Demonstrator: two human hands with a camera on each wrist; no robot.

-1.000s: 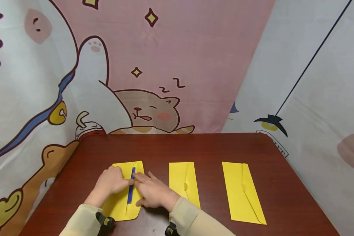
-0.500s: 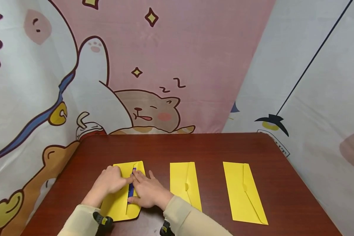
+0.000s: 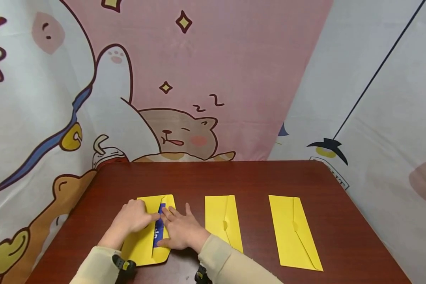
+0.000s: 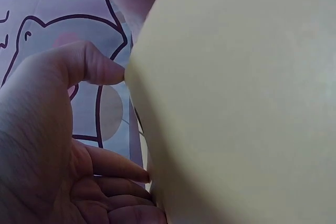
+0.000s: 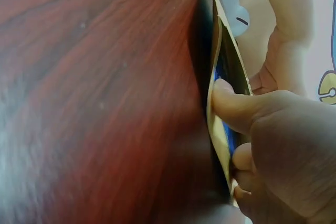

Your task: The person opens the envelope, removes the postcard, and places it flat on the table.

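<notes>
Head view: left envelope is the one being worked, on the desk at the person's left, flap folded out to the right. Blue slip with white print sits in its mouth: part exposed, the rest presumably under the front panel. Left hand has fingers curled over the panel, thumb at the mouth edge, so I read it as pinching that panel. Left-wrist view agrees: thumb and fingertips against the paper edge. Right hand lies over the flap, fingers fanned, fingertips at the slip's upper part, thumb near its lower end. Right-wrist view shows panel and flap apart with blue between; can't tell if that hand grips slip or paper, or only presses. Status, my read: envelope opened, slip reachable, handling midway. Can't call insertion vs removal from these. Left either way: get the slip fully in or out, then probably close the flap. Middle envelope, partly behind the right sleeve, and right envelope both lie flat, flaps folded over, no hand on them; contents hidden, so can't say if they're done or pending.
</notes>
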